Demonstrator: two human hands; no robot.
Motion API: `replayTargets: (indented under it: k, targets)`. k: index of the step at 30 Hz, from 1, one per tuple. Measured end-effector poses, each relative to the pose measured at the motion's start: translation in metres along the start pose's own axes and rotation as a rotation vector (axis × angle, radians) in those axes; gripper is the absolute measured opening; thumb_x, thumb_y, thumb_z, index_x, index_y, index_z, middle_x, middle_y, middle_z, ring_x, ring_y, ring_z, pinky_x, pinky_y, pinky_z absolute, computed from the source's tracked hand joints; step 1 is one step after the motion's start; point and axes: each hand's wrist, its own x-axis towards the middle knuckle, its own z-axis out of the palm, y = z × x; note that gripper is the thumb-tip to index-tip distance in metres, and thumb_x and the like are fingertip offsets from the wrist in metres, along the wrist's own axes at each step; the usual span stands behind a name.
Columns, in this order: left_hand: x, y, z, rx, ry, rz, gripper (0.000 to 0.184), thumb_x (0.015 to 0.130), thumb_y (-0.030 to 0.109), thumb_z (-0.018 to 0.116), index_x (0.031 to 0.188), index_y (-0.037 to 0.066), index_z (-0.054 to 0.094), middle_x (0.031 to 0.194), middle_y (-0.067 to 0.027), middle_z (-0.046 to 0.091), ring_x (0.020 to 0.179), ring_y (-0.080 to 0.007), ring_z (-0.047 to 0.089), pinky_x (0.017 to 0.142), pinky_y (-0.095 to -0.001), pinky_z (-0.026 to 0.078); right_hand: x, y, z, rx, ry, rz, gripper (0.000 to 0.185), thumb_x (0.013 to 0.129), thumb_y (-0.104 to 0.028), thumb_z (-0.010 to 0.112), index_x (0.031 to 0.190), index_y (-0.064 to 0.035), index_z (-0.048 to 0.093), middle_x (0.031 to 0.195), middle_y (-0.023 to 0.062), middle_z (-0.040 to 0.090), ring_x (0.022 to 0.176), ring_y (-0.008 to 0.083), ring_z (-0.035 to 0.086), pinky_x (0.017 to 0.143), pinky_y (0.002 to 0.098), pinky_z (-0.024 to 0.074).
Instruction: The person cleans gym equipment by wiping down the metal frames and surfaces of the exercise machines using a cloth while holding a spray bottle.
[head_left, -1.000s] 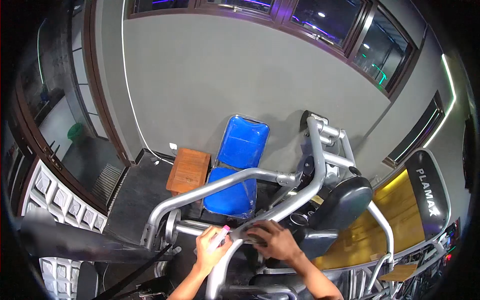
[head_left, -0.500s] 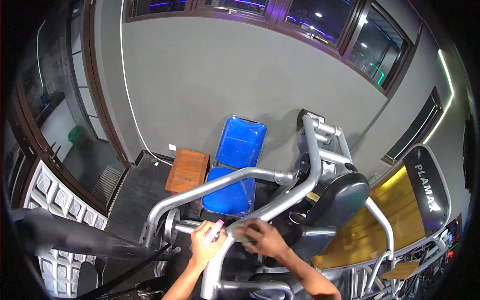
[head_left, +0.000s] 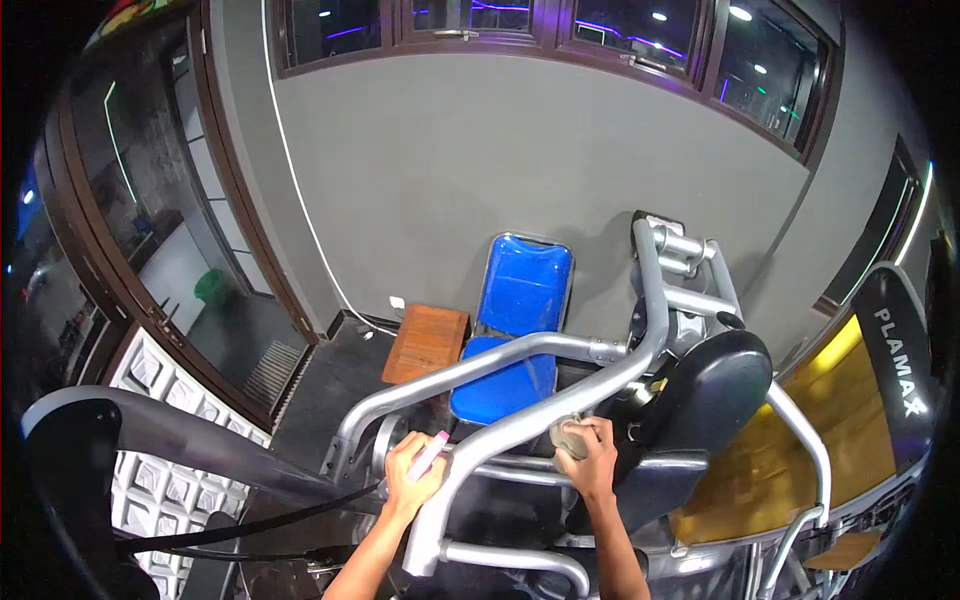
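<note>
My left hand (head_left: 408, 480) is closed around a slim white bottle with a pink tip (head_left: 429, 456), beside the bend of the silver tube frame (head_left: 530, 425) of a gym machine. A crumpled grey-beige cloth (head_left: 567, 438) is gripped in the fingers of my right hand (head_left: 594, 462). That hand is just right of the thick silver tube, near a thinner bar below it; whether the cloth touches metal I cannot tell. To its right is the machine's black padded backrest (head_left: 712, 395).
Behind the frame stand a blue chair (head_left: 527, 285) and a brown wooden stool (head_left: 425, 345) against the grey wall. A dark padded arm (head_left: 200, 440) reaches in from the left, with a black strap (head_left: 270, 522) below. A PLAMAX machine panel (head_left: 890, 360) is at right.
My right hand, with the cloth, has moved right, off the silver tube to its far side. My left hand still holds the bottle. The view has shifted, so the surroundings sit further right.
</note>
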Motion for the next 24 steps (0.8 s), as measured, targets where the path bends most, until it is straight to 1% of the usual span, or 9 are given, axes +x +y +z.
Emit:
replayTargets:
  k: [3,6,9,12,14,15,20,22,24]
  targets:
    - [-0.014,0.003,-0.015,-0.008,-0.015,-0.079,0.013,0.068,0.006,0.063,0.079,0.0,0.065,0.071,-0.0126,0.06,0.061,-0.0256,0.06,0.058,-0.0351,0.046,-0.007,-0.008,0.025,0.06,0.129,-0.02,0.043,0.061,-0.01,0.083,0.101,-0.0129,0.067,0.108,0.0116,0.056,0.095,0.0302,0.064,0.078,0.0408,0.0559]
    - [-0.031,0.011,-0.031,-0.081,-0.048,-0.197,0.016,0.067,0.01,0.064,0.079,-0.001,0.066,0.072,-0.0137,0.061,0.061,-0.0264,0.06,0.057,-0.035,0.045,-0.015,-0.029,0.043,0.155,-0.051,-0.2,0.047,0.062,-0.017,0.085,0.106,-0.0162,0.07,0.108,0.0084,0.057,0.095,0.0287,0.064,0.079,0.04,0.058]
    - [-0.045,0.017,-0.041,-0.089,-0.05,-0.233,0.022,0.067,0.016,0.065,0.079,-0.002,0.064,0.07,-0.0139,0.059,0.06,-0.0265,0.059,0.057,-0.0356,0.045,-0.023,-0.043,0.063,0.156,-0.252,-0.513,0.054,0.062,-0.021,0.086,0.113,-0.023,0.071,0.11,0.006,0.058,0.096,0.0245,0.065,0.079,0.037,0.0607]
    - [-0.052,0.03,-0.049,-0.077,-0.056,-0.291,0.026,0.067,0.02,0.063,0.08,-0.003,0.063,0.07,-0.0149,0.056,0.062,-0.0289,0.058,0.058,-0.037,0.044,-0.028,-0.042,0.069,0.165,-0.281,-0.509,0.052,0.063,-0.02,0.086,0.113,-0.0254,0.071,0.111,0.004,0.058,0.095,0.0241,0.066,0.076,0.0375,0.0611]
    - [-0.061,0.029,-0.048,-0.027,0.007,-0.119,0.032,0.066,0.028,0.057,0.075,-0.002,0.061,0.07,-0.0124,0.056,0.059,-0.0229,0.054,0.054,-0.0347,0.041,-0.026,-0.035,0.062,0.145,-0.214,-0.432,0.053,0.062,-0.017,0.087,0.111,-0.0269,0.072,0.111,0.0035,0.058,0.095,0.0245,0.066,0.077,0.0385,0.0606]
    - [-0.064,0.035,-0.048,-0.013,0.023,-0.115,0.038,0.065,0.033,0.055,0.076,-0.003,0.061,0.071,-0.0135,0.056,0.062,-0.0262,0.055,0.057,-0.0362,0.041,-0.026,-0.029,0.06,0.15,-0.156,-0.361,0.052,0.061,-0.016,0.087,0.109,-0.0264,0.072,0.111,0.0038,0.057,0.097,0.0247,0.065,0.078,0.0387,0.0601]
    - [-0.084,0.043,-0.053,-0.043,0.025,-0.058,0.041,0.064,0.034,0.056,0.079,-0.004,0.062,0.072,-0.014,0.058,0.061,-0.0278,0.054,0.057,-0.0361,0.042,-0.021,-0.009,0.048,0.194,0.257,-0.002,0.041,0.06,0.002,0.079,0.098,-0.0088,0.067,0.104,0.0125,0.056,0.097,0.0313,0.061,0.084,0.0411,0.053]
    - [-0.089,0.045,-0.051,-0.026,0.069,-0.056,0.042,0.065,0.034,0.056,0.082,-0.004,0.063,0.073,-0.0149,0.059,0.062,-0.0285,0.055,0.058,-0.0366,0.043,-0.017,-0.011,0.049,0.147,0.333,-0.001,0.041,0.062,0.006,0.074,0.1,-0.0046,0.063,0.103,0.0124,0.056,0.099,0.0291,0.06,0.084,0.0394,0.0522]
    - [-0.092,0.041,-0.05,0.015,0.084,-0.023,0.04,0.067,0.029,0.056,0.087,-0.004,0.064,0.075,-0.0161,0.059,0.064,-0.032,0.056,0.059,-0.0389,0.045,-0.023,-0.007,0.066,0.353,0.35,0.138,0.037,0.07,0.007,0.072,0.103,-0.0016,0.059,0.105,0.0111,0.057,0.097,0.0224,0.061,0.084,0.0358,0.0514]
